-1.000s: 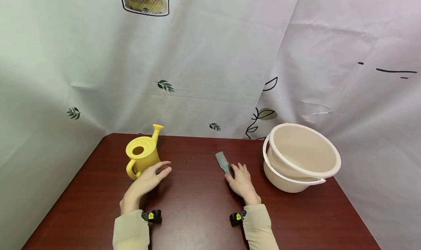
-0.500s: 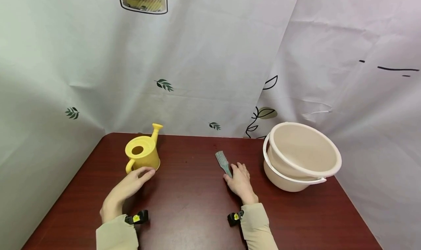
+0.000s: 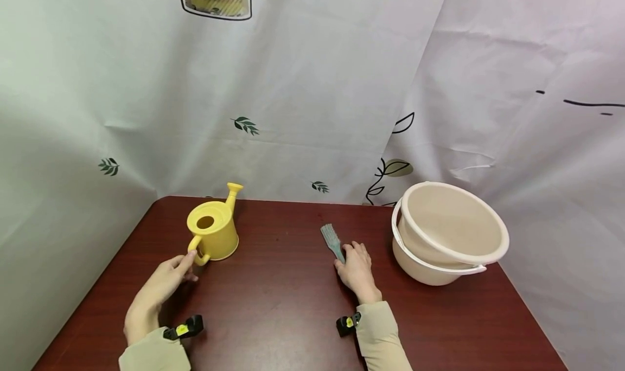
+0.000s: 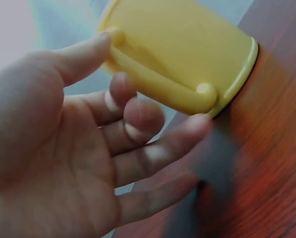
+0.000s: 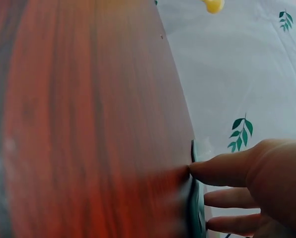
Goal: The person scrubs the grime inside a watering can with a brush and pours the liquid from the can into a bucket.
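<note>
A yellow watering can (image 3: pixel 219 238) stands upright at the back left of the table, spout pointing away. My left hand (image 3: pixel 158 287) is at its handle (image 4: pixel 163 91). In the left wrist view the thumb tip meets the top of the handle, while the loosely bent fingers lie beside it, not wrapped round it. A grey-green brush (image 3: pixel 330 238) lies on the table, bristles toward the back. My right hand (image 3: pixel 358 270) is at its handle end, thumb on one side and fingers on the other. The right wrist view shows the brush (image 5: pixel 195 193) edge-on between them.
Two cream buckets (image 3: pixel 429 276) are stacked at the right, the upper one tilted inside the lower, with a white handle around the rim. The dark red table (image 3: pixel 275 317) meets a printed white curtain (image 3: pixel 293 89) at the back and sides.
My left hand has moved left and toward me, from the can's right side round to its handle. My right hand stays at the brush. Can, brush and buckets have not moved.
</note>
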`<state>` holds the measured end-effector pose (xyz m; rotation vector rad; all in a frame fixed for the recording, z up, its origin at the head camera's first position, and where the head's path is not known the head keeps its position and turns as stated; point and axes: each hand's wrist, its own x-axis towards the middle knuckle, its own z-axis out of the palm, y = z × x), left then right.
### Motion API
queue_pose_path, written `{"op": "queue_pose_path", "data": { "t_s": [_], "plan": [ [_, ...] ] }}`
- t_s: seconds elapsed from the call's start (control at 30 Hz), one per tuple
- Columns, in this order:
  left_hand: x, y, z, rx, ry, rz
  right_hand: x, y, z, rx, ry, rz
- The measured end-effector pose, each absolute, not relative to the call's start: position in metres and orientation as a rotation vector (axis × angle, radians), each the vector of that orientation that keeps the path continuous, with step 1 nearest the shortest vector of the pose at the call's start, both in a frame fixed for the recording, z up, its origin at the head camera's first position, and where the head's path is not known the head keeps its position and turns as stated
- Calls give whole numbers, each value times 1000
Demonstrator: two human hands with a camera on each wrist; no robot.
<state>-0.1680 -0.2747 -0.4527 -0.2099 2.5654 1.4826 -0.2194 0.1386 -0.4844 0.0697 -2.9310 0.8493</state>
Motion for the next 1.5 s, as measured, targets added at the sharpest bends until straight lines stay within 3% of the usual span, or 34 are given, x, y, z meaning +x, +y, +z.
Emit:
{"op": "queue_pose_path", "data": {
  "t_s": [0.77,1.5],
  "plan": [
    [-189,-258,-463,-138,2678,1787,-220,129,-485,-38,-2892,722],
    [-194,-242,-466,-4,2298,2106,-222,131,-479,-168,-2984,655]
  ]
}}
